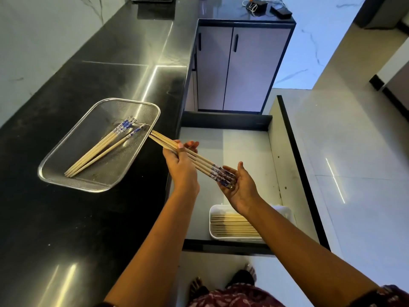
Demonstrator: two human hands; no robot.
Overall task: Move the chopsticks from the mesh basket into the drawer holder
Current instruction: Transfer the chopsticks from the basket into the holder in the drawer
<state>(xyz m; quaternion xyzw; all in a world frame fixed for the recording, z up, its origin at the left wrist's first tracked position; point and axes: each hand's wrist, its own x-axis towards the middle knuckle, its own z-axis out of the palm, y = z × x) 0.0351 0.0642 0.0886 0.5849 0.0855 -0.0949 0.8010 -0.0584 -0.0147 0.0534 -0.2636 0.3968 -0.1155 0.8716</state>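
Note:
A bundle of wooden chopsticks with blue-patterned ends (199, 160) is held level above the open drawer. My left hand (181, 167) grips its middle. My right hand (240, 185) lies palm up with fingers spread, and the patterned ends rest on them. The silver mesh basket (55, 171) sits on the black counter to the left, with several more chopsticks (104, 149) lying in it. The white drawer holder (213, 224) stands at the near end of the drawer, partly hidden by my right forearm, with several plain chopsticks (230, 227) lying in it.
The open drawer (241, 151) has a grey floor and a dark front edge (296, 165) on the right. Grey cabinet doors (243, 67) stand beyond it. Black boxes with cables (259, 7) sit on the far counter. My feet show on the pale tiled floor (354, 151).

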